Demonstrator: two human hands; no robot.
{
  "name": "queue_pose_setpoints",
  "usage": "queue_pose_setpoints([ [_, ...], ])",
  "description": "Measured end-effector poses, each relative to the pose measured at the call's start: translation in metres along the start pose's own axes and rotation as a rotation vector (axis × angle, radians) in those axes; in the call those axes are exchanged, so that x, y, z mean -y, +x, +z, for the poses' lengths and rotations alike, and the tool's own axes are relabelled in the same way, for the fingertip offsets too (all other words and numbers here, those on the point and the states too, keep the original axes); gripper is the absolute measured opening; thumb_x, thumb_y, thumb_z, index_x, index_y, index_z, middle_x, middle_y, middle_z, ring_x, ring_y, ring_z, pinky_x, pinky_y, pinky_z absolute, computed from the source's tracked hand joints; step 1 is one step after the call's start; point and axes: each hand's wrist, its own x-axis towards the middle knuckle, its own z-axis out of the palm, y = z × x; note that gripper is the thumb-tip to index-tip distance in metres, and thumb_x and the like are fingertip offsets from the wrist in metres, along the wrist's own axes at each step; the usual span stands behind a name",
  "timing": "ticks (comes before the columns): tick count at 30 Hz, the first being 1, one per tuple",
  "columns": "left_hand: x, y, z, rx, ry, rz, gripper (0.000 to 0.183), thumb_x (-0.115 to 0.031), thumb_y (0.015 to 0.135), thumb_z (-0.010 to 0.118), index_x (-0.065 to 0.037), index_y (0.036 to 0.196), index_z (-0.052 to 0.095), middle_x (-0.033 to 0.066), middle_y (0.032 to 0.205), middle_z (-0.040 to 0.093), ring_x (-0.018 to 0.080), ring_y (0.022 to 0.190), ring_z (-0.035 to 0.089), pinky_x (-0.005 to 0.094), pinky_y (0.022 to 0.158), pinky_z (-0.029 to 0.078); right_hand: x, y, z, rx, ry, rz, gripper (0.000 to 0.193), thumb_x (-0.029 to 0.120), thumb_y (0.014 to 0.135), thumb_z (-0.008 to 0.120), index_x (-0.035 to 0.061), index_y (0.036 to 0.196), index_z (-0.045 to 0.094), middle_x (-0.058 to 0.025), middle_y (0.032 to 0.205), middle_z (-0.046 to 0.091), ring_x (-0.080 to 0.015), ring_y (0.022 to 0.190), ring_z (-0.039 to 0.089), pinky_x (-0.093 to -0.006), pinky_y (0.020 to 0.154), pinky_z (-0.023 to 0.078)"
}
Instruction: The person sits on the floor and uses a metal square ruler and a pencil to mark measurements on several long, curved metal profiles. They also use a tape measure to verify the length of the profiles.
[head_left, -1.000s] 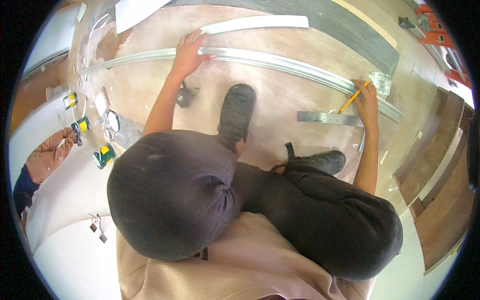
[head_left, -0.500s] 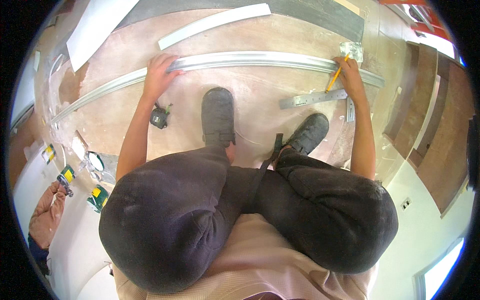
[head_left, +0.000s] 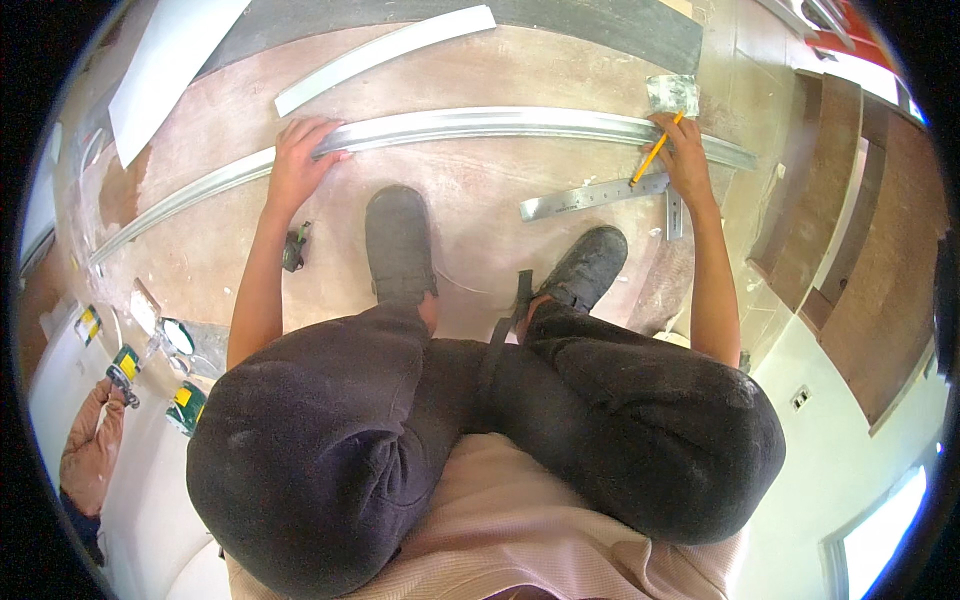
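A long silver metal channel (head_left: 480, 124) lies across the floor in front of my shoes, bowed by the lens. My left hand (head_left: 298, 165) grips it left of the middle, thumb on the near edge and fingers over the far side. Toward the channel's right end, my right hand (head_left: 684, 160) closes around it and also holds a yellow pencil (head_left: 657, 150) slanting between the fingers. Just below that hand is a steel square (head_left: 585, 198), its short leg partly behind my wrist. A dark tape measure (head_left: 293, 249) sits beside my left forearm.
Beyond the channel lie a pale strip (head_left: 385, 58) and a white sheet (head_left: 172, 75). A whitish square plate (head_left: 672, 94) is near my right hand. Brown boards (head_left: 880, 240) lean at right. At left, another person's gloved hand (head_left: 95, 430) is by green-and-yellow boxes (head_left: 124, 366).
The view has shifted, so most of the scene sits farther left. Both hands keep their holds on the channel, and the pencil stays in my right hand.
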Motion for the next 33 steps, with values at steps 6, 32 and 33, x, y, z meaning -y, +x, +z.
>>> queue_pose_setpoints([
  [6,0.0,0.002,-0.002,0.034,0.02,0.011,0.055,-0.023,0.081,0.088,-0.013,0.134,0.075,0.0086,0.131,0.072,0.0311,0.124,0.062,0.0444,0.11,0.045,-0.011,-0.009,0.011,-0.068,0.023,0.016,0.049,0.013,0.09,0.08,0.0101,0.137,0.068,-0.0199,0.141,0.063,-0.0414,0.136,0.054,-0.0491,0.117,0.042],
  [32,-0.009,-0.001,0.006,-0.024,-0.064,-0.152,0.049,-0.017,0.079,0.089,-0.012,0.128,0.08,0.0105,0.126,0.076,0.0324,0.118,0.065,0.0424,0.106,0.051,-0.015,-0.006,0.007,-0.09,0.083,0.007,0.049,0.017,0.086,0.085,0.0106,0.132,0.072,-0.0171,0.137,0.067,-0.0388,0.134,0.056,-0.0474,0.115,0.045],
  [33,-0.009,-0.002,0.008,-0.029,-0.066,-0.157,0.05,-0.017,0.079,0.089,-0.013,0.128,0.08,0.0107,0.126,0.076,0.0322,0.118,0.065,0.0422,0.105,0.051,-0.015,-0.006,0.007,-0.091,0.086,-0.003,0.049,0.018,0.085,0.085,0.0109,0.132,0.072,-0.0172,0.136,0.067,-0.039,0.134,0.056,-0.0473,0.114,0.045],
])
